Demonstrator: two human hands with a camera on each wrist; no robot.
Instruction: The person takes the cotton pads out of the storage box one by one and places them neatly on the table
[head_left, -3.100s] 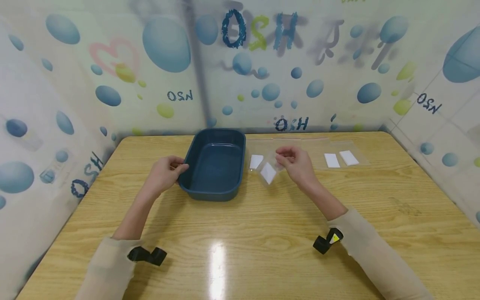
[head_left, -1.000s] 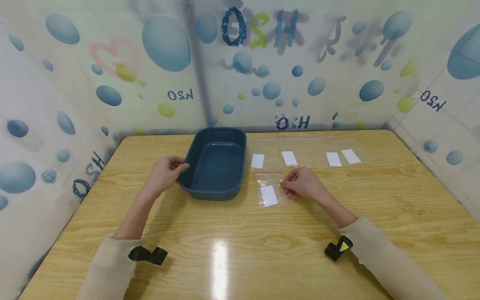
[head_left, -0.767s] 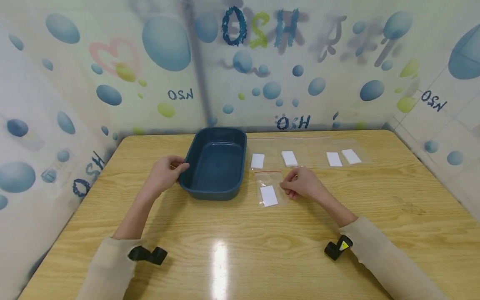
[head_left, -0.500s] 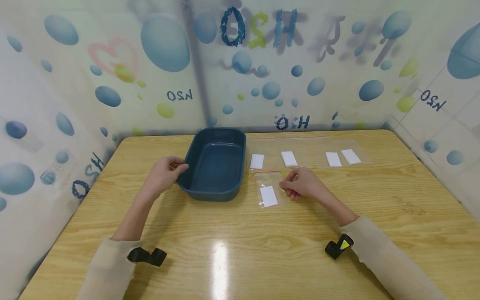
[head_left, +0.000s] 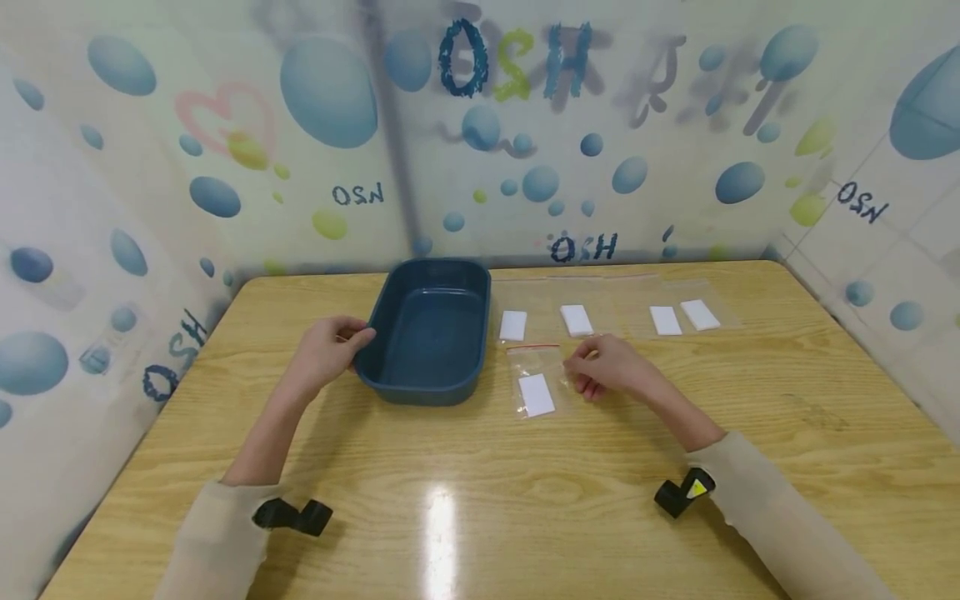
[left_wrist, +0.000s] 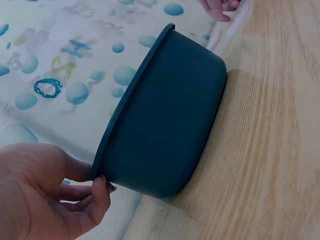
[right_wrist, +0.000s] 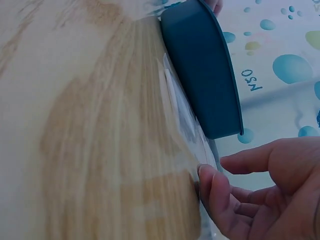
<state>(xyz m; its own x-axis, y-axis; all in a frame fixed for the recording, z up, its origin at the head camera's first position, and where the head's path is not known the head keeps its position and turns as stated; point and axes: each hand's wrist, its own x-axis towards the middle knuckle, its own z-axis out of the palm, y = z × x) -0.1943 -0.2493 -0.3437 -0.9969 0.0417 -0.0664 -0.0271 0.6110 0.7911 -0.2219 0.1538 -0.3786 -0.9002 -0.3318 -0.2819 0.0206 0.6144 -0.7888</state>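
Observation:
A deep blue plastic basin (head_left: pixel 420 393) stands left of centre on the table, with nothing inside it. My left hand (head_left: pixel 330 352) pinches its left rim between thumb and fingers, as the left wrist view of the basin (left_wrist: pixel 160 115) also shows. Right of the basin, a small clear zip bag (head_left: pixel 534 360) with a red seal line lies flat, a white rectangular piece (head_left: pixel 537 395) inside. Beside this bag's right edge is my right hand (head_left: pixel 611 367). Its thumb and loosely bent fingers stand apart in the right wrist view, fingertips (right_wrist: pixel 206 172) close to the clear plastic.
Along the table's back edge, right of the basin, more clear bags lie in a row. They hold white pieces, among them a left one (head_left: pixel 513 325), a middle one (head_left: pixel 576 320) and a far right one (head_left: pixel 701 315). A patterned wall covering (head_left: pixel 630 100) rises behind the table (head_left: pixel 525 500).
My right hand brought the tilted zip bag forward from the back row and laid it flat. Just now its fingers let go and shifted slightly right. The left hand stayed at the rim.

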